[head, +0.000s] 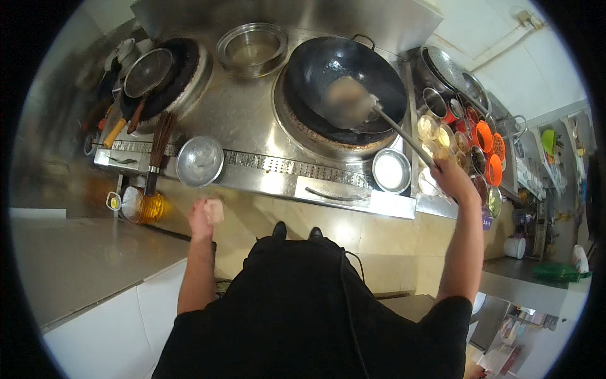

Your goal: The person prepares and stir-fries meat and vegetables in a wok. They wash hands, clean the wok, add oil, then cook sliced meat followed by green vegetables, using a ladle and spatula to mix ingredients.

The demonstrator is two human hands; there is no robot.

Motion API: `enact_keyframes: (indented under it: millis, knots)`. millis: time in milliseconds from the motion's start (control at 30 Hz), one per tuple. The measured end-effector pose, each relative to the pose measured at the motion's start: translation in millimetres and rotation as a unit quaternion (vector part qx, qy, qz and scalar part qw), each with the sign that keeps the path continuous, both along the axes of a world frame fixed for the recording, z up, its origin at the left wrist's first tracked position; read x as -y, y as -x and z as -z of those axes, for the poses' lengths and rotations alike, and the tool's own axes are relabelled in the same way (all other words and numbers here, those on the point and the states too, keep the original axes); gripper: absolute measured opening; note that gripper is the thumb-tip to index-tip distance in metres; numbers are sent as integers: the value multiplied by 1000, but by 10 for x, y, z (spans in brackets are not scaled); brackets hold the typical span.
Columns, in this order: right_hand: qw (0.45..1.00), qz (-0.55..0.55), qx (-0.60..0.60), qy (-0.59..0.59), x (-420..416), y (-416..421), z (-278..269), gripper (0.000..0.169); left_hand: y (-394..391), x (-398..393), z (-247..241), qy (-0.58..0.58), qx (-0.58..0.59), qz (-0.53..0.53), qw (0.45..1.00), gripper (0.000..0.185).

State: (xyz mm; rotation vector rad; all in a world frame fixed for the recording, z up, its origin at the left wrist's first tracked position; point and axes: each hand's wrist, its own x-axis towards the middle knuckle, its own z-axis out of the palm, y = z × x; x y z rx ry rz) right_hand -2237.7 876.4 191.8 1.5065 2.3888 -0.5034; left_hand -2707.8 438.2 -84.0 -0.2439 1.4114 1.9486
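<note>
My right hand point(453, 180) grips the long metal handle point(407, 137) of a wok ladle or similar tool. Its far end reaches into the black wok point(312, 61), where a brownish mass point(348, 102) is blurred; I cannot tell food from ladle head there. The wok sits tilted on a round burner ring point(303, 132) of the steel range. My left hand point(200, 221) is closed around a pale, folded cloth-like piece point(215, 211), just in front of the range's edge. Beyond that hand, a steel bowl point(200, 161) rests on the range's front ledge.
Left, a mesh strainer point(149, 71) lies over another dark wok point(184, 61); a bamboo wok brush point(162, 137) overhangs the ledge above an oil jug point(147, 206). A steel pot point(252, 49) stands behind. Right are a bowl of white contents point(391, 171) and several seasoning containers point(483, 136).
</note>
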Motion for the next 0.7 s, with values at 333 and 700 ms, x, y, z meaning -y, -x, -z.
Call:
enact_keyframes:
  millis: [333,700]
  knots:
    - [996,-16,-62,60,-158,-170,104,28,-892,1689,1837,382,-114,96,912,18]
    - [981,-130,-142,-28,-360,-430,687,29,-1407,1034,545,-33,217,0,976,31]
